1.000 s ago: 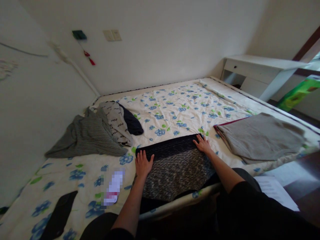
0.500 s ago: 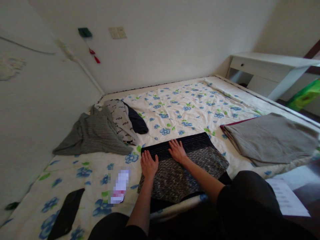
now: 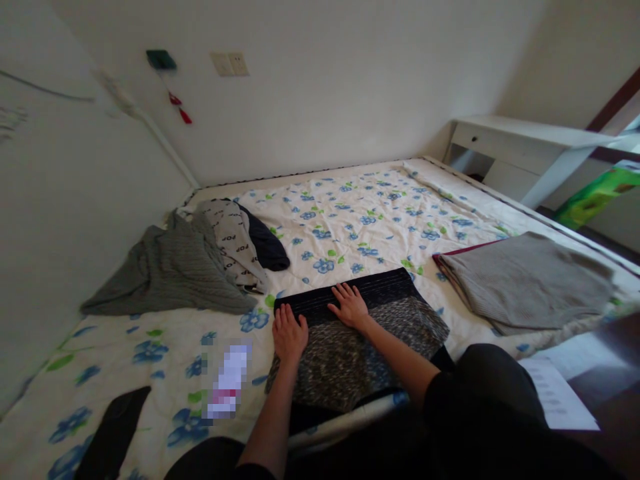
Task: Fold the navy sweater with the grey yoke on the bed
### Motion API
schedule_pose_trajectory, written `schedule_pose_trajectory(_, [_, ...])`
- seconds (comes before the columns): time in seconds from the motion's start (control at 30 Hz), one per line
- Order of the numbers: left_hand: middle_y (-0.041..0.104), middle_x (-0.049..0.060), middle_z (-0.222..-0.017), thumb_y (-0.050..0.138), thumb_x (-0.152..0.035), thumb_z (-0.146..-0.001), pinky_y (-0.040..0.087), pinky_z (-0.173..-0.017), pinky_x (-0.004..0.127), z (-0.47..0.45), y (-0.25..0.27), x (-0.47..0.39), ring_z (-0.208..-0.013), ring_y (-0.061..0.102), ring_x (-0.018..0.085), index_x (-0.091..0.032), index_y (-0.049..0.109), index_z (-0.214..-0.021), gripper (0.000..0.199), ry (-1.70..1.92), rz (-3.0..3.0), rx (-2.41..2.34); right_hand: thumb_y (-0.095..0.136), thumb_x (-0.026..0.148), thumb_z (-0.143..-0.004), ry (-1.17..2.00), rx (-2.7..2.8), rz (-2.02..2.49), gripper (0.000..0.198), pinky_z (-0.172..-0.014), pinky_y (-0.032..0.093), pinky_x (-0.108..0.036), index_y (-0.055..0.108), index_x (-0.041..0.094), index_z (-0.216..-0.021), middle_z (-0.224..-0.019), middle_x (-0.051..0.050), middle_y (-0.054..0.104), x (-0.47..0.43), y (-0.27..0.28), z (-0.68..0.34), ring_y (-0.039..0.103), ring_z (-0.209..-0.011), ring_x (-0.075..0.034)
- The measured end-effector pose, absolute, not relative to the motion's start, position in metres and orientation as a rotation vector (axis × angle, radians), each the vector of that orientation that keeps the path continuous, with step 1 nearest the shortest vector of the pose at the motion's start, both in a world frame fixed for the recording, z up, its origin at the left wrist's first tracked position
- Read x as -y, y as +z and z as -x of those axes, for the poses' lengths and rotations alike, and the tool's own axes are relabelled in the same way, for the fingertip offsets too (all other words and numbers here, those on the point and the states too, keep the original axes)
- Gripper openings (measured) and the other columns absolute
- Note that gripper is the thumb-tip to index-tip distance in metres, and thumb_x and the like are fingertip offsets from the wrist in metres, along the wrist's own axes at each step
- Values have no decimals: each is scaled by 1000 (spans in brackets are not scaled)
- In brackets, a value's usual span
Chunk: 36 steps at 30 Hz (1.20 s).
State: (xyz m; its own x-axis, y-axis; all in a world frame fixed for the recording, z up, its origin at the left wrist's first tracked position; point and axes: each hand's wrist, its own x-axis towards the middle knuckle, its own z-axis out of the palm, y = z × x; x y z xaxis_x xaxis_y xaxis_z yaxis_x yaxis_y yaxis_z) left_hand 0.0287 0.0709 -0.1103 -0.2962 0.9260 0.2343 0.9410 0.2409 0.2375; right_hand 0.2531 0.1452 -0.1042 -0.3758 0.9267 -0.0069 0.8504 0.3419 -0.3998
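Left hand (image 3: 289, 331): flat, palm down, fingers spread open, gripping nothing; resting on the left near corner of the dark band.
Right hand (image 3: 350, 305): flat, fingers open and fanned, gripping nothing; pressed on the middle of the band, near the left hand.
Garment: speckled black-and-grey knitted garment with a black ribbed band (image 3: 360, 333), lying folded at the near edge of the bed, band on the far side, near edge hanging a little over the mattress.
Handling, as a judgement: best pressed with whole palms rather than fingertips, strokes running outward along the ribs, so the knit lies flat without stretching; near edge worth keeping from sliding off.
Texture: band ribbed and dense; body mottled, soft, likely stretchy.
Bed: white quilted cover printed with blue flowers and green leaves (image 3: 360, 213), lightly creased.
Left, near: black flat cloth piece (image 3: 113, 433); blurred white-and-pink item (image 3: 227, 380), kind not to be told.
Right: folded grey-brown ribbed knit (image 3: 525, 280) with a maroon edge beneath.
Far left: heap of a grey cable-knit sweater (image 3: 170, 267), a lettered pale garment and a dark navy piece.
Far right: white desk (image 3: 525, 140) against the wall.
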Motion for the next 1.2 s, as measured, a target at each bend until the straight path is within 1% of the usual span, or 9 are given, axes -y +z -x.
schedule_pose_trajectory(0.3, [50,25,-177,35,-37,-109,36,-138,56,-30,-106,-72,-171,39,37,-3,42,-176,76,-503,1826,2421,32,63,-118,463,2162,2090,74,-141,13,-62,41,24,-180,-187,-11,33,-179,-117,-422,25,-175,-32])
schedule_pose_trajectory(0.43, [49,25,-178,37,-37,-109,35,-138,57,-30,-106,-73,-171,38,37,-3,37,-178,77,-483,1825,2440,43,54,-117,581,1984,2119,68,-139,27,-60,49,23,-176,-185,-13,37,-197,-123,-470,34,-172,-34])
schedule_pose_trajectory(0.57, [45,24,-180,35,-36,-109,33,-140,55,-31,-107,-73,-173,34,36,-2,37,-178,77,-448,1828,2465,62,48,-109,816,1494,2065,69,-127,47,-48,58,9,-166,-161,-24,65,-222,-123,-507,64,-148,-33])
schedule_pose_trajectory(0.67, [44,25,-181,35,-37,-109,31,-140,54,-31,-107,-73,-174,32,36,0,38,-177,77,-436,1831,2476,72,44,-103,1272,1278,1813,53,-108,61,-39,74,10,-144,-135,-19,81,-239,-123,-519,78,-121,-29])
schedule_pose_trajectory(0.77, [47,25,-179,34,-37,-110,33,-140,55,-31,-108,-73,-172,35,36,-1,41,-175,75,-441,1828,2445,86,39,-93,1506,1171,1627,34,-91,65,-32,82,12,-113,-111,-15,86,-251,-125,-515,80,-96,-23])
schedule_pose_trajectory(0.83, [49,24,-178,33,-38,-111,35,-139,55,-31,-109,-73,-172,37,35,-3,42,-176,74,-439,1823,2429,91,38,-88,1484,1071,1672,31,-82,65,-31,81,13,-103,-98,-12,85,-256,-128,-509,78,-83,-21])
schedule_pose_trajectory(0.9, [49,23,-178,33,-38,-111,35,-139,54,-30,-112,-73,-172,37,35,-4,42,-176,73,-434,1821,2428,90,39,-88,1406,994,1731,30,-79,64,-31,81,13,-101,-94,-11,85,-259,-131,-507,77,-79,-21])
schedule_pose_trajectory(1.07, [47,25,-179,38,-37,-110,34,-140,55,-26,-119,-77,-172,36,37,-1,44,-174,74,-471,1831,2431,87,42,-90,844,1112,2011,33,-91,62,-34,86,14,-109,-106,-14,86,-254,-139,-516,80,-101,-29])
schedule_pose_trajectory(1.2, [53,30,-173,39,-38,-110,38,-137,57,-23,-126,-79,-167,43,42,7,51,-166,73,-518,1836,2363,79,45,-99,584,1305,2294,43,-101,58,-38,82,18,-133,-127,-18,83,-244,-140,-513,78,-120,-33])
